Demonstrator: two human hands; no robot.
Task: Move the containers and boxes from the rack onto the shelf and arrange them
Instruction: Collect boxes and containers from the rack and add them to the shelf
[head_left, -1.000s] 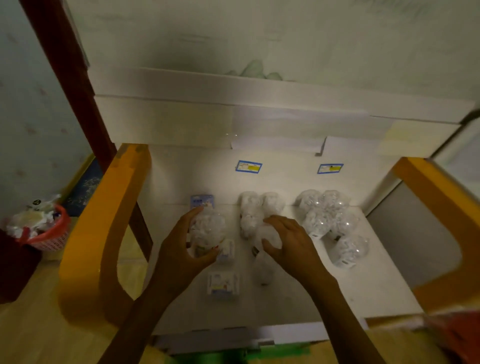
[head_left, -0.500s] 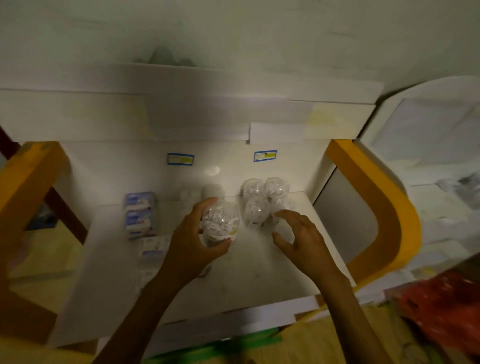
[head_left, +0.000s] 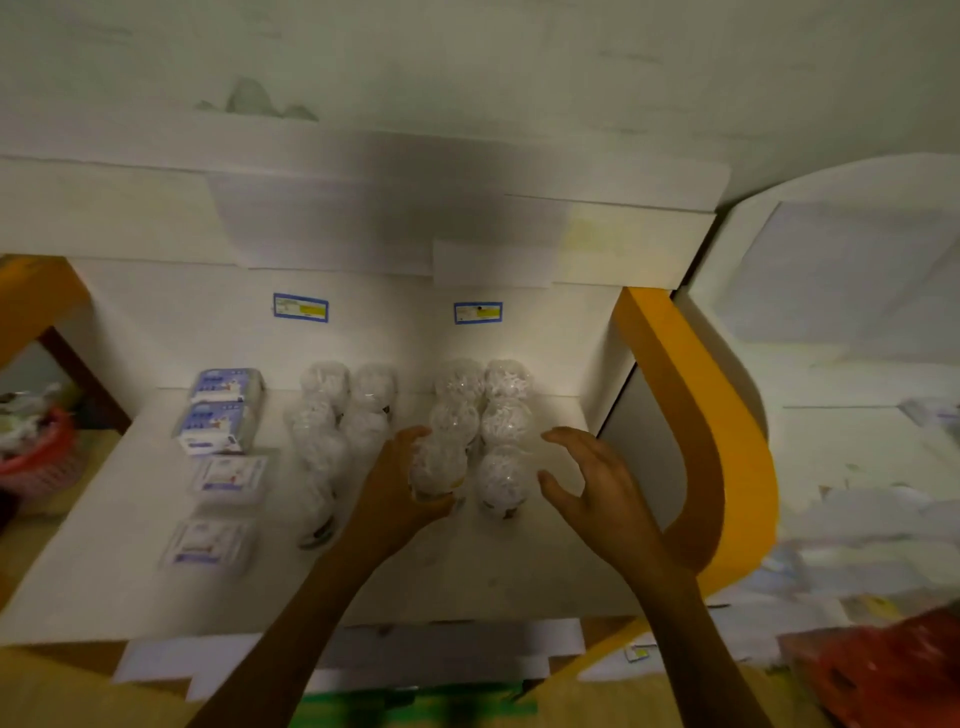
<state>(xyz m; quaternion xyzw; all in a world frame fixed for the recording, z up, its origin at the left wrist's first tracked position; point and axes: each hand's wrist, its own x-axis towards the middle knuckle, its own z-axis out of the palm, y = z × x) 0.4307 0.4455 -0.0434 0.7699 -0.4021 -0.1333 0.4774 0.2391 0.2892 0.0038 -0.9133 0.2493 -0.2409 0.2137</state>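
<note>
At the near edge of a white shelf (head_left: 519, 577), a person's left hand (head_left: 400, 483) grips a clear round container (head_left: 438, 465) packed with white pieces, setting it at the front of a column, while the right hand (head_left: 597, 483) hovers just beside the neighbouring container (head_left: 501, 475), fingers spread and loosely bent, holding nothing. The held jar stands close against that neighbour, at the front of a two-wide block of like containers (head_left: 483, 400) running back to the rear wall. To the left, a second group of clear containers (head_left: 337, 415) stretches from front to back, less tidy and blurred, so their count cannot be told. Further left lie flat packs (head_left: 226, 475) near the front and stacked blue-and-white boxes (head_left: 221, 410) behind them. Judging by this, much stock is already on the shelf and the right-hand block is nearly squared; the left group appears to want straightening, and how much remains on the rack cannot be seen. Two blue price tags (head_left: 300, 307) mark the back wall. An orange side panel (head_left: 717, 415) hems in the right hand's working room, and a red basket (head_left: 36, 457) sits off the shelf at far left.
</note>
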